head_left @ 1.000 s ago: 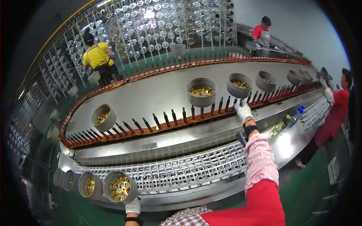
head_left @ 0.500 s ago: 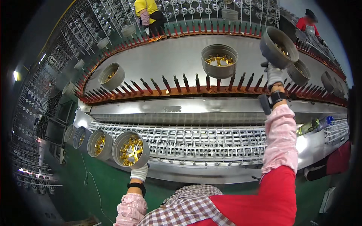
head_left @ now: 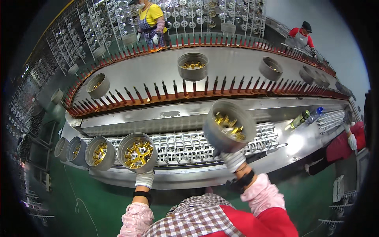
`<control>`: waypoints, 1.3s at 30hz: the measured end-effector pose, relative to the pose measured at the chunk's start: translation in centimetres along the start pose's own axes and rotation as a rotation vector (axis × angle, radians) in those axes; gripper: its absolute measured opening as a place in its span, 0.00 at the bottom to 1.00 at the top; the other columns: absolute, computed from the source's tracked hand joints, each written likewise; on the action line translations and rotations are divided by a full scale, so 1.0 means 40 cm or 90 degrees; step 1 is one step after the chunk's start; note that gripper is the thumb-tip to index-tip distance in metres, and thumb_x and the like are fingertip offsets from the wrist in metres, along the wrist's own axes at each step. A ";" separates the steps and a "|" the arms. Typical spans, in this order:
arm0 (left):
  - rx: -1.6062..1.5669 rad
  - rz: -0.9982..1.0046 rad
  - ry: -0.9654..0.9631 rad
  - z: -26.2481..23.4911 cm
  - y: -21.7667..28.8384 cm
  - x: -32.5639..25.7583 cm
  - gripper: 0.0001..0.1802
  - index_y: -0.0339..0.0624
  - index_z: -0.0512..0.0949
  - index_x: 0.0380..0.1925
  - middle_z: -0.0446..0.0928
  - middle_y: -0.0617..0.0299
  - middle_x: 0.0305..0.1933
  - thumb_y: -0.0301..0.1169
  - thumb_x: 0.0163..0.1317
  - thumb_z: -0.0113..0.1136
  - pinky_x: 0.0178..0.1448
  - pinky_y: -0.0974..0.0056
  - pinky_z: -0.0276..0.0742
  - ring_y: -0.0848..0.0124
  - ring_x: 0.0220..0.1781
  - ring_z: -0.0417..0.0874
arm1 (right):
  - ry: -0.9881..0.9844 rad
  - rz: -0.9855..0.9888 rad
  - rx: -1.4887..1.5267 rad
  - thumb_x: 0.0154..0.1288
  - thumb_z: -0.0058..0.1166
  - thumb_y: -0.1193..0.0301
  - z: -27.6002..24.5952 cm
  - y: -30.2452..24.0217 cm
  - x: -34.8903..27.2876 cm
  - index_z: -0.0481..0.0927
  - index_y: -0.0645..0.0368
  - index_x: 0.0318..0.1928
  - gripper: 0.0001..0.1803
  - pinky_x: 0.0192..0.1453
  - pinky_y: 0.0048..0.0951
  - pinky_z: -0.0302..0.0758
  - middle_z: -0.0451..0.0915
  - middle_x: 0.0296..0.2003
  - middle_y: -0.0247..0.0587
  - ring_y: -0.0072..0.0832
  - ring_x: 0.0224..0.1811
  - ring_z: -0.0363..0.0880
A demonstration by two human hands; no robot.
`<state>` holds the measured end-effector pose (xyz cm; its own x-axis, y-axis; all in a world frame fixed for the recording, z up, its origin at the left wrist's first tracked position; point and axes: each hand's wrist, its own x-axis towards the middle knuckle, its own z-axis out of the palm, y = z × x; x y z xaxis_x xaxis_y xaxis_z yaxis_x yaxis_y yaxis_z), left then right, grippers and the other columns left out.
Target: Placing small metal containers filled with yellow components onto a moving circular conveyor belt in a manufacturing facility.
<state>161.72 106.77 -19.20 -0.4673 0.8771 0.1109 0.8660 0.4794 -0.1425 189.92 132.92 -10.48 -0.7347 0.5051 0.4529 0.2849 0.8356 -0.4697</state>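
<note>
My right hand (head_left: 233,161), in a white glove with dark fingertips, is closed under a grey wheel rim (head_left: 229,125) with gold spokes. It holds the rim tilted above the metal rack, with the spokes facing up toward me. My left hand (head_left: 144,178), also gloved, grips the lower side of another gold-spoked wheel rim (head_left: 138,154) at the bench's left front. The fingers of that hand are mostly hidden behind the rim. To its left stand several similar rims, the nearest being a grey wheel rim (head_left: 100,153).
Beyond the bench runs a line of red-and-black spindles (head_left: 185,87), some carrying wheel rims such as this one (head_left: 192,66). Two bottles (head_left: 306,117) lie at the right. Co-workers stand at the far side, in a yellow top (head_left: 152,19) and in red (head_left: 302,37); another person is at right.
My right hand has come back toward me from the spindle line, carrying the wheel rim down over the rack. My left hand stays at its rim. The whole view has shifted.
</note>
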 end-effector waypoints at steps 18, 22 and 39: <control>-0.196 -0.022 0.051 0.052 -0.037 0.058 0.18 0.39 0.68 0.47 0.67 0.51 0.53 0.32 0.59 0.38 0.60 0.57 0.59 0.58 0.56 0.65 | 0.036 0.132 -0.181 0.56 0.39 0.68 0.252 -0.109 -0.061 0.72 0.56 0.42 0.14 0.46 0.35 0.69 0.75 0.38 0.44 0.37 0.41 0.73; -0.208 -0.008 0.098 0.029 -0.028 0.050 0.18 0.40 0.68 0.47 0.69 0.48 0.51 0.27 0.57 0.37 0.57 0.56 0.62 0.56 0.53 0.69 | 0.018 0.139 -0.149 0.56 0.39 0.68 0.267 -0.120 -0.064 0.73 0.56 0.42 0.14 0.46 0.35 0.69 0.75 0.38 0.44 0.37 0.41 0.73; -0.732 -0.085 0.264 -0.060 0.196 -0.078 0.22 0.33 0.59 0.50 0.64 0.54 0.45 0.30 0.57 0.48 0.50 0.64 0.63 0.66 0.43 0.67 | 0.007 0.115 -0.064 0.55 0.40 0.68 0.278 -0.094 -0.076 0.73 0.55 0.41 0.14 0.48 0.35 0.68 0.75 0.39 0.44 0.38 0.43 0.72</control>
<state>170.40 107.73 -18.30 -0.6540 0.6470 0.3919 0.5666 0.0757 0.8205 184.24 125.85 -18.50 -0.6592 0.6505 0.3773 0.4716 0.7484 -0.4665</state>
